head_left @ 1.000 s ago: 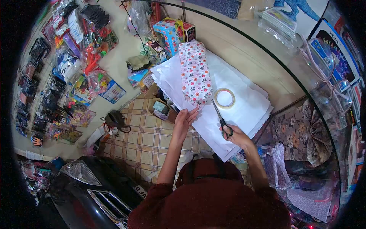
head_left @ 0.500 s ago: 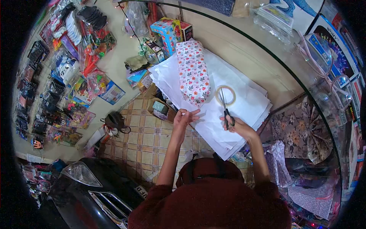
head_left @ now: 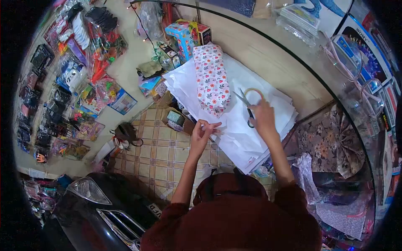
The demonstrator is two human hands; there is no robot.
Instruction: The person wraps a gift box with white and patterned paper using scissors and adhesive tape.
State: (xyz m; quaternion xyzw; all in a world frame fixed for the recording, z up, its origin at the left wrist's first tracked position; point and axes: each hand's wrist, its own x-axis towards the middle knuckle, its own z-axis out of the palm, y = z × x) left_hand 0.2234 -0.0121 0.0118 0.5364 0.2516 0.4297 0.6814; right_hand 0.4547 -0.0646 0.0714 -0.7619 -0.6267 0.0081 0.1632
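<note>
My right hand (head_left: 264, 119) grips black-handled scissors (head_left: 246, 105), blades pointing away and up-left, over a tape roll (head_left: 254, 91) that the hand partly hides. My left hand (head_left: 204, 131) pinches the near edge of a white paper sheet (head_left: 238, 138) from the stack of white sheets (head_left: 272, 96) on the counter. A box wrapped in floral paper (head_left: 212, 79) lies on the stack, just beyond my left hand.
The counter has a glass edge (head_left: 293, 54) on the right. Colourful boxed toys (head_left: 186, 35) stand at the far end of the stack. Printed wrapping papers (head_left: 331, 142) lie lower right. Packaged goods (head_left: 83, 62) hang on the left; tiled floor (head_left: 163, 146) and a vehicle's front (head_left: 92, 201) below.
My right hand has carried the scissors forward from the near edge of the sheets up over the tape roll. My left hand has curled from flat on the paper into a pinch.
</note>
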